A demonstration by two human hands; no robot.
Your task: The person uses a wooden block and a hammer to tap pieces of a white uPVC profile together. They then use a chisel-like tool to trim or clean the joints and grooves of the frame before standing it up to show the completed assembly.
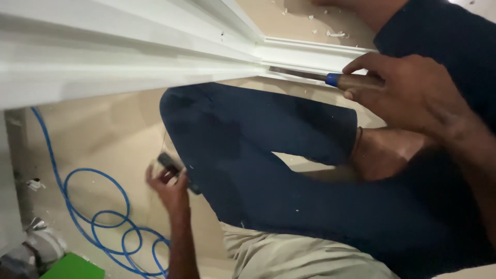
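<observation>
My right hand grips the wooden handle of a chisel with a blue collar. Its metal blade lies flat against the white trim, close to the corner where the trim meets the white frame. Lower down, my left hand is raised and holds a slim dark tool; what kind of tool I cannot tell. A bent leg in dark blue trousers crosses between the two hands, with a bare ankle under my right wrist.
A blue cable lies looped on the tan floor at the lower left. Beside it are a green object and a white lump. White chips lie scattered behind the trim. Khaki cloth shows at the bottom.
</observation>
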